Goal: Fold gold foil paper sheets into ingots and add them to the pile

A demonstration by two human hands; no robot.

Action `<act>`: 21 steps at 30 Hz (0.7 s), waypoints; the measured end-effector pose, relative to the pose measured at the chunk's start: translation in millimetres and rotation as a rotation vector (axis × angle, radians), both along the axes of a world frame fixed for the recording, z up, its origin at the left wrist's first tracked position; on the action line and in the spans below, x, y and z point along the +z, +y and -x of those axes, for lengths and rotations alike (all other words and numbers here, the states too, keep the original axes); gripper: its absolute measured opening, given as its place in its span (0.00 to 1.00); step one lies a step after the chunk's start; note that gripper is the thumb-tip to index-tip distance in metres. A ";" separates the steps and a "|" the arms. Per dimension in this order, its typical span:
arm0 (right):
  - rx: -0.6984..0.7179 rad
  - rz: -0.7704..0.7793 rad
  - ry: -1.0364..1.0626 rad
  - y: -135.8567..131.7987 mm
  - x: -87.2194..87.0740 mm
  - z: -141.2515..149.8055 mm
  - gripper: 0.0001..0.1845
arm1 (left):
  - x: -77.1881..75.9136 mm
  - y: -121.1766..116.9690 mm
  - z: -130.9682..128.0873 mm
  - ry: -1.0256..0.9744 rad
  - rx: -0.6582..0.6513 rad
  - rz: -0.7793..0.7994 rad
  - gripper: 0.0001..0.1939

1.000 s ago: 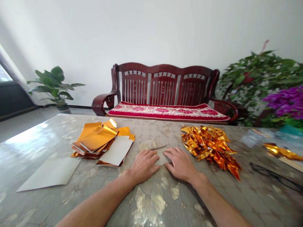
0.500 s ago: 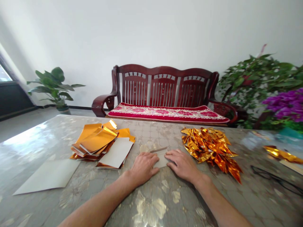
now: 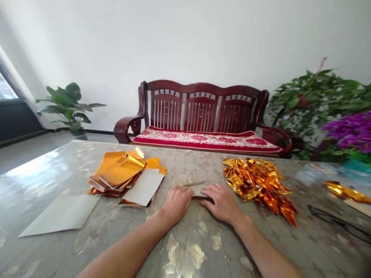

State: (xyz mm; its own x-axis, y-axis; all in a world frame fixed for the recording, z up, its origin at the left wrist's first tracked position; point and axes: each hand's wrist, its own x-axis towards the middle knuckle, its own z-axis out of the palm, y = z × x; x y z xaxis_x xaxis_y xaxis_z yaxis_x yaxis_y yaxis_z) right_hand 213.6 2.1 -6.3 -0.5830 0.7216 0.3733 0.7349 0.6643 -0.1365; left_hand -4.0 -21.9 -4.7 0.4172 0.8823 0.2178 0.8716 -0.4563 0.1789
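Pale paper (image 3: pixel 198 188) lies on the table between the two hands, its near edge a little raised with a dark line of shadow under it. The left hand (image 3: pixel 177 201) curls over one end and the right hand (image 3: pixel 222 201) over the other, fingers bent and touching it; whether either truly pinches it, I cannot tell, since the thumbs are partly hidden. A thin strip (image 3: pixel 194 183) lies just beyond the fingertips. The step in hand looks like a fold being turned or pressed along that near edge, and the next move would seem to call for even pressure from both sides, with the edges kept in line. Left of the hands sits an untidy pile of orange foil sheets (image 3: pixel 118 173), and nearer, a single pale sheet (image 3: pixel 62 214) lies flat. To the right is a heap of pointed, folded foil pieces (image 3: pixel 255 180), with dark-framed glasses (image 3: pixel 333 218) farther out. Past the far side of the table (image 3: pixel 162 256) stands a dark red wooden bench (image 3: pixel 203 85).
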 end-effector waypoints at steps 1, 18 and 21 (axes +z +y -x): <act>-0.001 0.010 0.003 -0.9 1.4 -1.3 0.16 | -1.0 1.1 1.7 -0.011 0.002 -0.003 0.09; -0.226 0.168 0.217 9.3 -7.5 3.6 0.13 | -1.1 6.2 8.8 -0.189 0.120 0.008 0.15; -0.280 0.164 0.206 9.1 -6.2 9.1 0.11 | -0.7 7.2 7.9 -0.190 0.195 0.006 0.12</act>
